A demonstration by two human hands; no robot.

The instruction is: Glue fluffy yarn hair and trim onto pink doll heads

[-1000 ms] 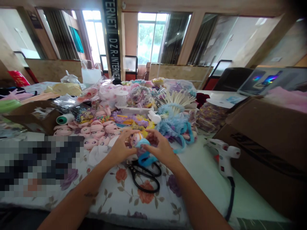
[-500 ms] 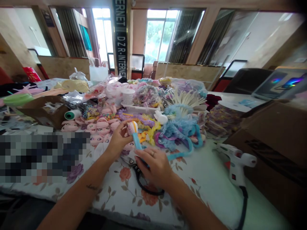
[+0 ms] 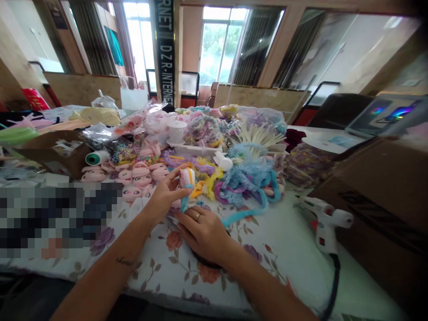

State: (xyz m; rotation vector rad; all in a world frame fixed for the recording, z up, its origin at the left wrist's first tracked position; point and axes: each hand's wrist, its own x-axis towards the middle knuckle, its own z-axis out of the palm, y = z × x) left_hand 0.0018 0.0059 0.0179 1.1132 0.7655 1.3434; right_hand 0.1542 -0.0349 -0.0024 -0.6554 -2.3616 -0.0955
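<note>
My left hand (image 3: 163, 196) is closed on a small doll head (image 3: 187, 177) with orange and white on it, held just above the table. A blue fuzzy strip (image 3: 239, 214) hangs from the head and trails right across the flowered tablecloth (image 3: 160, 263). My right hand (image 3: 202, 234) lies palm down on the cloth just below the left hand, over the black scissors (image 3: 200, 262), which are almost fully hidden. A ring shows on one finger. Whether the right hand's fingers grip the scissors I cannot make out.
Rows of pink doll faces (image 3: 133, 178) lie left of my hands. Behind them sits a heap of coloured trims, blue frills (image 3: 249, 178) and bagged material. A white glue gun (image 3: 326, 223) rests at right beside a cardboard box (image 3: 377, 209). A green spool (image 3: 95, 157) stands at left.
My right hand has let go of the blue strip, dropped to the table and now covers the scissors. The left hand keeps the doll head raised.
</note>
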